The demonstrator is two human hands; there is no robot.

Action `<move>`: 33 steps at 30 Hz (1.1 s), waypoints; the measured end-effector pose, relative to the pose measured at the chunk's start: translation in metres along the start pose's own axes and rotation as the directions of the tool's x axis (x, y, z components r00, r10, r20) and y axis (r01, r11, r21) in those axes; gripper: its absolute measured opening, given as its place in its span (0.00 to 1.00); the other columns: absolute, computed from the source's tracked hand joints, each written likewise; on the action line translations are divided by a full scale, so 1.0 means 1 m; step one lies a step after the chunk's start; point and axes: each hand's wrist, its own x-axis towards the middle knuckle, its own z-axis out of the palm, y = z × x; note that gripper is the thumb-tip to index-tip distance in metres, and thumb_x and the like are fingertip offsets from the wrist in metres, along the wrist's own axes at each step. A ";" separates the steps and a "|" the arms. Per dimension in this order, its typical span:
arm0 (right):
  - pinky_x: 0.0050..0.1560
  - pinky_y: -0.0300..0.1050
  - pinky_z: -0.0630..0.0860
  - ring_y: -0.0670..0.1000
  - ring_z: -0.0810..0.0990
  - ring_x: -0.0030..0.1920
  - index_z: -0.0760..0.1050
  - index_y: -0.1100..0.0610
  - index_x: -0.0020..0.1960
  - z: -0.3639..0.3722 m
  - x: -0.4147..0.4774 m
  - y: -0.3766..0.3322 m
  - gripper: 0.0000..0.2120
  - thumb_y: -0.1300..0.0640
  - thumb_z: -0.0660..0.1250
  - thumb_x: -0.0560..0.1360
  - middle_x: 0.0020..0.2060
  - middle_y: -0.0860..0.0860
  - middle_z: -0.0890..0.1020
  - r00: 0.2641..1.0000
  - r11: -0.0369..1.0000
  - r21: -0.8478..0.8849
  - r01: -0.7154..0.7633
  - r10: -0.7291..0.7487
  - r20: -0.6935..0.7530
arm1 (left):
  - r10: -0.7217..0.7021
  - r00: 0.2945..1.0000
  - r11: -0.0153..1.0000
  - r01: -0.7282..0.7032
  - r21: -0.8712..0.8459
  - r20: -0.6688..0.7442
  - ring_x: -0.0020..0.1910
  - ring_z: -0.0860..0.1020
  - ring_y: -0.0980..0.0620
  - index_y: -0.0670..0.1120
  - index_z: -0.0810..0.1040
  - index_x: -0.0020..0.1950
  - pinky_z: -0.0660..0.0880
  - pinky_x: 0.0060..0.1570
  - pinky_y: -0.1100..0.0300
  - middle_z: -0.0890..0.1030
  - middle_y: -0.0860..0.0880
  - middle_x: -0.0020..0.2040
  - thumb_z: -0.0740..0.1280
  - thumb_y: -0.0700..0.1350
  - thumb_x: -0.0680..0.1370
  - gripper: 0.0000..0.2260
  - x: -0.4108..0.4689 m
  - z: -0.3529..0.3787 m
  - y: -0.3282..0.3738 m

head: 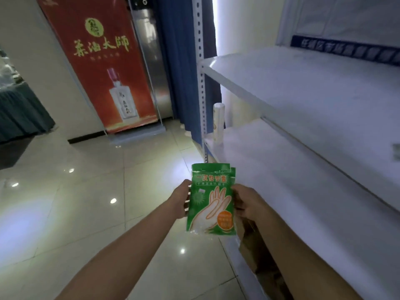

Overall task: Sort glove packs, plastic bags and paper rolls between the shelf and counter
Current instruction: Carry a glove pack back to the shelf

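glove packs (pixel 211 200), light, floppy, slick film, pinched at side edges between my left hand (pixel 180 199) and right hand (pixel 249 203), fingers clasping both, beside shelf (pixel 303 169).

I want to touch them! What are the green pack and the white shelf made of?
The green glove pack looks like thin glossy plastic film: it is printed, crinkly and see-through at the bottom. The white shelf looks like painted metal, smooth and matte, on a post with punched holes, though I can't be sure.
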 end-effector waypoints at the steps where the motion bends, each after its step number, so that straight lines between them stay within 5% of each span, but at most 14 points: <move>1: 0.46 0.48 0.78 0.56 0.81 0.43 0.80 0.60 0.48 -0.009 -0.001 -0.005 0.07 0.57 0.66 0.77 0.43 0.57 0.83 0.999 1.000 0.029 0.013 -0.012 -0.033 | 0.000 1.000 0.999 -0.001 0.035 0.027 0.49 0.78 0.46 0.46 0.77 0.51 0.75 0.48 0.55 0.80 0.45 0.48 0.62 0.55 0.77 0.14 0.006 0.011 0.008; 6: 0.34 0.43 0.76 0.52 0.78 0.34 0.79 0.59 0.45 -0.053 -0.008 -0.010 0.08 0.57 0.64 0.78 0.38 0.55 0.82 0.973 0.984 0.160 0.073 -0.034 -0.230 | -0.001 0.984 0.982 -0.033 0.188 0.177 0.47 0.78 0.46 0.46 0.78 0.52 0.76 0.51 0.54 0.81 0.45 0.49 0.65 0.57 0.76 0.15 0.031 0.067 0.035; 9: 0.29 0.40 0.72 0.51 0.75 0.31 0.78 0.58 0.44 -0.075 -0.024 -0.001 0.08 0.56 0.64 0.78 0.34 0.54 0.80 0.930 0.966 0.233 0.112 -0.020 -0.366 | -0.033 0.955 0.965 -0.047 0.259 0.296 0.39 0.79 0.46 0.45 0.78 0.48 0.76 0.47 0.55 0.81 0.45 0.40 0.63 0.55 0.77 0.13 0.038 0.099 0.040; 16: 0.44 0.48 0.78 0.57 0.81 0.43 0.78 0.63 0.52 -0.117 -0.082 0.038 0.09 0.57 0.65 0.78 0.44 0.59 0.83 0.764 0.904 0.346 0.251 0.034 -0.644 | -0.131 0.830 0.873 -0.163 0.460 0.543 0.54 0.79 0.44 0.45 0.80 0.55 0.76 0.52 0.52 0.83 0.42 0.55 0.61 0.55 0.79 0.17 0.030 0.174 0.016; 27: 0.56 0.59 0.80 0.62 0.83 0.50 0.78 0.63 0.51 -0.182 -0.190 0.127 0.12 0.55 0.64 0.77 0.47 0.62 0.84 0.438 0.894 0.347 0.284 0.200 -0.876 | -0.307 0.642 0.766 -0.271 0.583 0.702 0.34 0.79 0.52 0.47 0.80 0.47 0.73 0.33 0.63 0.82 0.50 0.33 0.62 0.51 0.80 0.10 -0.066 0.261 -0.073; 30: 0.55 0.58 0.81 0.61 0.83 0.47 0.78 0.64 0.49 -0.203 -0.214 0.147 0.13 0.54 0.64 0.77 0.45 0.62 0.84 0.384 0.896 0.347 0.276 0.228 -0.895 | -0.330 0.612 0.763 -0.277 0.585 0.719 0.29 0.79 0.53 0.47 0.80 0.48 0.74 0.29 0.66 0.81 0.50 0.32 0.61 0.50 0.80 0.10 -0.089 0.283 -0.099; 33: 0.41 0.49 0.75 0.56 0.77 0.38 0.75 0.64 0.45 -0.214 -0.233 0.156 0.11 0.55 0.64 0.77 0.37 0.59 0.77 0.328 0.902 0.332 0.277 0.237 -0.915 | -0.343 0.593 0.756 -0.286 0.589 0.728 0.28 0.79 0.53 0.47 0.80 0.48 0.75 0.30 0.65 0.81 0.50 0.32 0.62 0.50 0.80 0.10 -0.104 0.302 -0.123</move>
